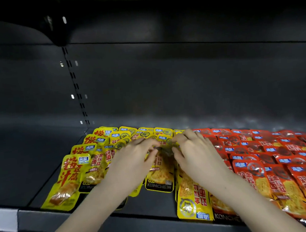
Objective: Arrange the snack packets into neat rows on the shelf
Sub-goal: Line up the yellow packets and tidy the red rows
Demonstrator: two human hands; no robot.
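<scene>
1. Shelf front edge (83, 213): dark metal, crossed by both forearms.
2. Left hand (132, 159): fingers curled, top-left edge of centre yellow pkt (161, 168) pinched.
3. Right hand (193, 149): fingers curled, top-right edge of same pkt pinched; fingertips of both hands nearly met.
4. Centre yellow pkt: held between the hands, lower end laid on the shelf deck (43, 170), black "KONCHEW" band on the wrist side.
5. Inverted yellow pkt (193, 202): laid beside and partly under right forearm, at the edge, print upside down.
6. Yellow pkts (100, 149): overlapped rows, left of and beyond left hand.
7. Red pkts (273, 161): overlapped rows, right of right hand.
8. Back panel (182, 86): dark, beyond the fingertips; slotted upright (75, 85) to upper left.
</scene>
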